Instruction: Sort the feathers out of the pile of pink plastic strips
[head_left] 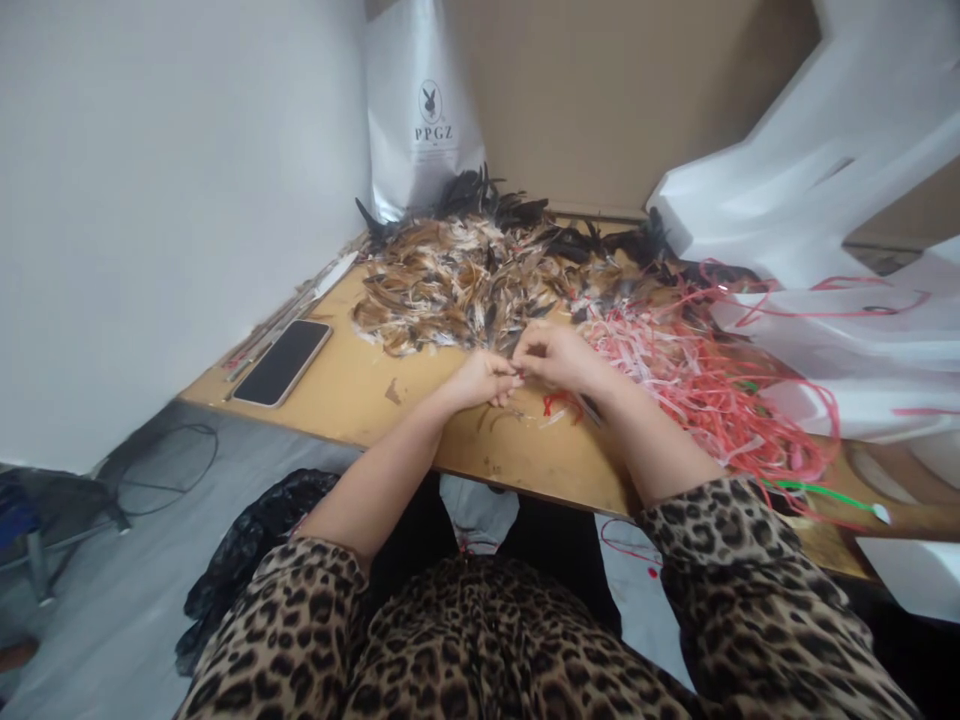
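My left hand (486, 380) and my right hand (551, 357) meet over the front of the table, fingertips pinched close together. Between them is something small with a bit of red, too tiny to make out. Just beyond my hands spreads a pile of brown, white and black feathers (442, 275). To the right of my right hand lies a tangled heap of red, pink and white strips (697, 380). A small red piece (555, 403) rests on the tabletop below my right hand.
A phone (283, 362) lies at the table's (360, 400) left end. Behind the feathers stands a white bag (424, 110) with printing. White plastic sheeting (787, 190) bulges at the right. A green strip (829, 492) crosses the right edge. A black plastic bag (255, 550) sits on the floor.
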